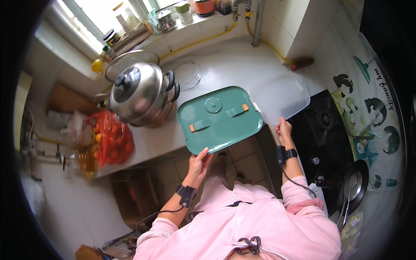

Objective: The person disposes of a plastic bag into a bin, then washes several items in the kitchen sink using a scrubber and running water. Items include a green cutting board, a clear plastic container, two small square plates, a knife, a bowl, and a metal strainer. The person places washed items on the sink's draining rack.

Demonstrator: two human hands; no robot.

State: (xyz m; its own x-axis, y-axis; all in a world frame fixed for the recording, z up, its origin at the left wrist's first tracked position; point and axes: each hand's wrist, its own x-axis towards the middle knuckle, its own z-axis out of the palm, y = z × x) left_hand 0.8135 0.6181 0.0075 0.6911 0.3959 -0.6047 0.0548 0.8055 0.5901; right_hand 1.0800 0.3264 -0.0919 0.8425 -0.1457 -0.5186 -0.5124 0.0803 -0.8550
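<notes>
My left hand [199, 165] grips the near edge of a green plastic lid [224, 136], its thumb on top. Two orange clips fix a strap handle across this lid, and a round knob-like disc sits beside the strap. A translucent plastic container [279, 97] is partly behind the lid's right end. The near rim of that container is pinched in my right hand [284, 130]. Lid and container are held side by side above the front edge of the white countertop [227, 58]. Whether they touch each other is unclear.
To the left stands a steel steamer pot [143, 94] with a domed lid. Near it are a wire rack [188, 76], a red net bag of oranges [115, 139] and an oil bottle [85, 162]. A black gas stove [320, 130] with a pan [359, 191] lies on the right.
</notes>
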